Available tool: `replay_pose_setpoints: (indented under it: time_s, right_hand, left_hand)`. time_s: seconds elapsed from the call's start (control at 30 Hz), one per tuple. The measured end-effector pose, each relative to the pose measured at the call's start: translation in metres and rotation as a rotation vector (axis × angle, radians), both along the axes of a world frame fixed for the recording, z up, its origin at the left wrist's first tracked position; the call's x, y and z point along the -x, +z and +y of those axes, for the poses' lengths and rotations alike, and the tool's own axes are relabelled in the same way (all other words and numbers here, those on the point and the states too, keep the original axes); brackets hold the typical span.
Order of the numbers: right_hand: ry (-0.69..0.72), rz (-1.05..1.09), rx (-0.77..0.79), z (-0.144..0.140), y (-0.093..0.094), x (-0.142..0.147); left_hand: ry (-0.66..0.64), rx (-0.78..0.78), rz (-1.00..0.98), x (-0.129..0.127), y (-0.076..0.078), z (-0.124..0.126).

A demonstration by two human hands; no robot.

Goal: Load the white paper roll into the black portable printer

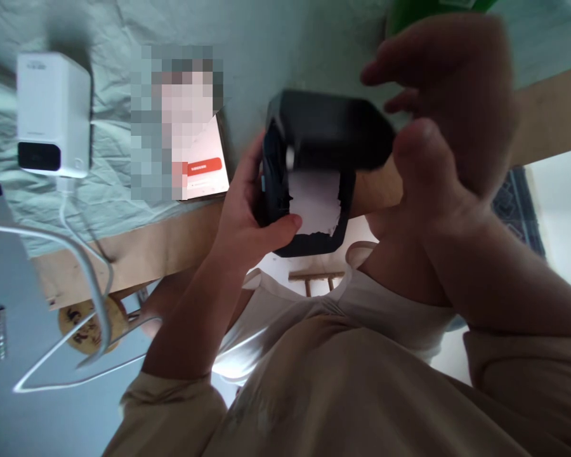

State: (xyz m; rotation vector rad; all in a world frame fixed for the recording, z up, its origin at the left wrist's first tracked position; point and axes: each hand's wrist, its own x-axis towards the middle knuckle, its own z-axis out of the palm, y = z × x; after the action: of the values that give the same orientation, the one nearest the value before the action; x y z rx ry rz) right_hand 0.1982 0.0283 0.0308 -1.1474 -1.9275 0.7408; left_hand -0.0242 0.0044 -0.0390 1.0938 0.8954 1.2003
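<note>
My left hand (257,219) grips a black box-like object (307,246) from its left side, thumb laid over the near rim. A dark, angular lid-like panel (330,130) stands across its far part and is slightly blurred. Inside the black rim shows a pale area with ragged edges; I cannot tell whether it is a lining or an opening. My right hand (452,120) is to the right of the object, fingers and thumb spread and blurred. Its thumb is close to the panel's right corner, and whether they touch is unclear. Nothing shows between its fingers.
A phone (208,166) with a lit screen lies on the pale green cloth (118,38), partly pixelated. Left of it stands a white block-shaped device (52,114) with a white cable (83,254) hanging past the wooden table edge (133,257). Something green (409,13) is at the top right.
</note>
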Motion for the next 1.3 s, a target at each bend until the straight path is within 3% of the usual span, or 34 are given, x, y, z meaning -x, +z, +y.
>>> replay_pose_setpoints:
  time_s: [0.13,0.3,0.5,0.7,0.87,1.13,1.3]
  right_hand:
    - [0.152,-0.028,-0.107,0.006,-0.015,0.002]
    - [0.281,-0.033,0.081,0.011,-0.022,0.005]
    - [0.269,0.023,0.193,0.012,-0.023,0.008]
    - [0.24,-0.028,0.165,0.012,-0.026,0.007]
    - [0.217,-0.147,0.123,0.011,-0.025,0.007]
    - [0.367,-0.217,-0.028,0.011,-0.024,0.004]
    - [0.381,-0.237,0.014,0.01,-0.019,0.003]
  left_hand:
    - [-0.054,0.03,-0.043,0.002,0.003,0.002]
    - [-0.044,0.072,-0.089,0.003,0.009,0.0]
    - [0.043,0.176,-0.227,-0.01,0.019,-0.003]
    - [0.167,0.243,-0.243,-0.012,0.026,0.0]
    - [0.174,0.264,-0.257,-0.015,0.03,0.0]
    - [0.322,0.391,-0.23,-0.014,0.026,-0.003]
    - [0.274,0.386,-0.227,-0.014,0.028,-0.001]
